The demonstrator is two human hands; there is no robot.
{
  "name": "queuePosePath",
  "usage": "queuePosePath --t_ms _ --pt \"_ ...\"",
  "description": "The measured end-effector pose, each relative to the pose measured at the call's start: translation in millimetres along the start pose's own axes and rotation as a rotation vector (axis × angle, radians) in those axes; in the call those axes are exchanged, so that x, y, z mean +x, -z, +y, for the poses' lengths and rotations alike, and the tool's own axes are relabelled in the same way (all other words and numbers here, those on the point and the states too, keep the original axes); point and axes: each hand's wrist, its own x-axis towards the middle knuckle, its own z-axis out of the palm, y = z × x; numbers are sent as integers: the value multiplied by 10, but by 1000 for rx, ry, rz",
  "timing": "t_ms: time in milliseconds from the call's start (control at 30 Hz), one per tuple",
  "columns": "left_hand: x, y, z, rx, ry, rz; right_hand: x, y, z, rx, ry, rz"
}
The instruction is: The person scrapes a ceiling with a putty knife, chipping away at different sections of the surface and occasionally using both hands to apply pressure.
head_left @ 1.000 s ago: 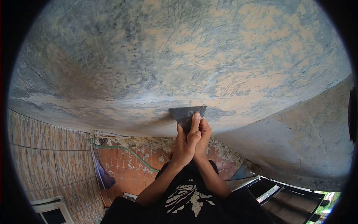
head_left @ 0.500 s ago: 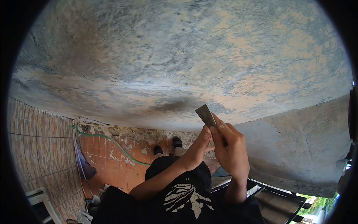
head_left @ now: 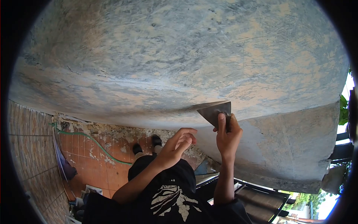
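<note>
Gripped in my right hand [head_left: 228,136] is a putty knife [head_left: 216,112] with a broad, triangular metal blade. My thumb presses on the blade's face near the handle, and the handle itself is hidden in my fingers. The wide edge lies close against the scraped wall [head_left: 179,63], which shows mottled grey and tan patches. To the left and lower, my left hand [head_left: 175,148] hangs in the air with its fingers loosely curled and apart, holding nothing.
A green hose [head_left: 100,147] runs over the orange tiled floor [head_left: 87,164], where flakes are scattered along the wall's foot. Stone-look tiles [head_left: 30,149] cover the left wall. Dark framed panels [head_left: 259,201] stand behind at lower right.
My left hand has come away from the putty knife and moved down-left. My right hand has turned the blade broadside and brought it up to the wall. The view has shifted to the right.
</note>
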Motion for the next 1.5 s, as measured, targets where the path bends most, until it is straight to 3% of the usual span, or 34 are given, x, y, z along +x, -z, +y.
queuePosePath --t_ms 133,200,333,433,867,933,1267,1500 --pt "-15 99 -75 -44 3 48 45 -101 148 87 51 111" --pt "-15 146 -117 -85 -1 59 28 -319 246 400 -28 192" --pt "-35 209 -146 -78 11 122 -49 -682 260 617 -207 305" --pt "-67 279 -103 -15 41 172 -49 -615 98 759 -357 274" --pt "-91 402 -159 67 73 252 -102 -752 104 837 -488 312" --pt "-113 423 -168 59 83 259 -63 -739 63 820 -394 346" --pt "-102 383 -156 125 99 287 -77 -706 57 793 -432 315" --pt "-61 351 -184 81 117 276 4 -690 -39 880 -354 324"
